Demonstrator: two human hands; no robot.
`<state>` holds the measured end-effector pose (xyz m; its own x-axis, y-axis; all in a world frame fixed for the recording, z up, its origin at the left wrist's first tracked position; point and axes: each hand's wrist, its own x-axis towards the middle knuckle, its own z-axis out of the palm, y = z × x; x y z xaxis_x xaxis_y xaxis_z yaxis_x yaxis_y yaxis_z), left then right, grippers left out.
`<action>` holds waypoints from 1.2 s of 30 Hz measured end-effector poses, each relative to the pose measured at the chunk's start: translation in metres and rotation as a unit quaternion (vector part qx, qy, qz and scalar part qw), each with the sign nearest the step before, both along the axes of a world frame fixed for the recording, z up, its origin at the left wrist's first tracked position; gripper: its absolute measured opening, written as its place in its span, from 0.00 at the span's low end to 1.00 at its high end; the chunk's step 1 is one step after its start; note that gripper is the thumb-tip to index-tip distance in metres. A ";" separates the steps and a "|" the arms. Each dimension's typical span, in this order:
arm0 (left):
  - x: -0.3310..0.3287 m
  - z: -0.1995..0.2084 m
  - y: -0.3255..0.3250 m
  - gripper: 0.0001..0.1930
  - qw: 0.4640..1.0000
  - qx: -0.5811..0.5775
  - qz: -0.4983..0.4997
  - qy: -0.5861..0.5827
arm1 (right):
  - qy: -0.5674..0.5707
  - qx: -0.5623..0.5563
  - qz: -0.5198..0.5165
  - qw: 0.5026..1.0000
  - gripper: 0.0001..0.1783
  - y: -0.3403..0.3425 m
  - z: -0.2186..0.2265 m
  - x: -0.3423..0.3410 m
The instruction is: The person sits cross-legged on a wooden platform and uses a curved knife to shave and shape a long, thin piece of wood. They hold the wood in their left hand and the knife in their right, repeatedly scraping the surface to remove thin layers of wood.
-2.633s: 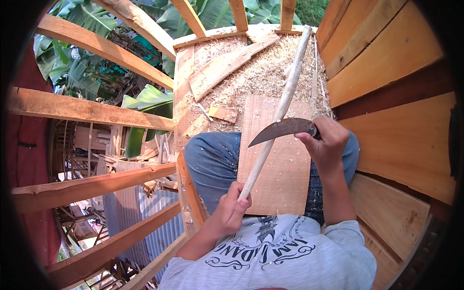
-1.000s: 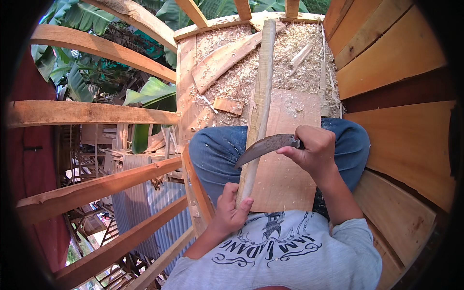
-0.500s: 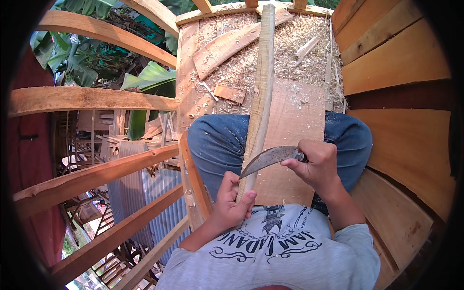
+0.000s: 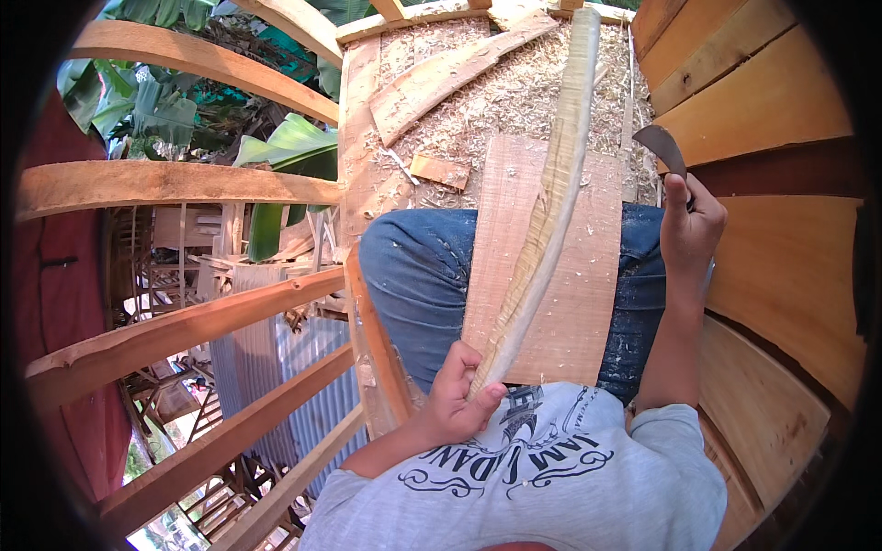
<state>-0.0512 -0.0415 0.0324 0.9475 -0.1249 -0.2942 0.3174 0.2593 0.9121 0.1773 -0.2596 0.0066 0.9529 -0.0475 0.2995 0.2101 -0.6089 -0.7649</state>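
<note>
Gripping the lower end of a long pale stick [image 4: 551, 197], the left hand [image 4: 455, 401] sits at 6 o'clock, and its curled fingers and thumb hide part of that end. The black surround cuts off the wooden rails [image 4: 184, 188] at 9 o'clock and the wall boards [image 4: 781, 266] at 3 o'clock. The handle of the curved knife [image 4: 663, 150] is mostly hidden inside the right hand [image 4: 691, 225], between 2 and 3 o'clock; this hand is closed around it, thumb up, blade pointing toward 11 o'clock and well apart from the stick. Dark lettering and scrollwork show upside down on the grey shirt [image 4: 570, 510] at 5 o'clock, partly lost in its folds. From the left fingers, the stick runs up toward 1 o'clock, passing over the flat board [image 4: 588, 266] on the jeans [image 4: 413, 275]; whether it touches the board is hard to tell. Its upper end shows against the floor covered in shavings [image 4: 496, 96], to the right of a loose plank [image 4: 450, 78] at 12 o'clock. A small wood block [image 4: 439, 171] lies nearer, also at 12 o'clock.
</note>
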 end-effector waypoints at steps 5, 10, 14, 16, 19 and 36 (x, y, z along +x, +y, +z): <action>0.017 0.004 0.004 0.13 0.995 -0.005 0.097 0.030 | -0.003 -0.088 0.226 0.970 0.33 0.030 0.011 -0.060; 0.013 0.008 -0.002 0.13 0.998 0.006 0.062 0.015 | -0.040 -0.085 0.256 0.962 0.35 0.046 0.002 -0.071; 0.014 0.010 -0.002 0.13 0.998 -0.032 0.046 0.013 | -0.109 -0.085 0.239 0.961 0.38 0.042 0.002 -0.050; 0.011 0.006 -0.002 0.13 0.998 -0.042 0.035 0.007 | -0.127 -0.090 0.231 0.960 0.38 0.042 0.001 -0.044; 0.012 0.002 -0.002 0.12 0.999 -0.032 0.029 -0.011 | -0.135 -0.094 0.231 0.959 0.39 0.043 -0.001 -0.039; 0.022 -0.006 -0.003 0.20 0.973 -0.228 0.039 0.021 | -0.035 -0.039 0.298 0.953 0.37 0.053 -0.006 -0.064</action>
<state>-0.0294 -0.0445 0.0268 0.9477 -0.1804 -0.2632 0.3152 0.6583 0.6836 0.1128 -0.2061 0.0004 0.7818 0.5207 0.3432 0.5848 -0.4211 -0.6933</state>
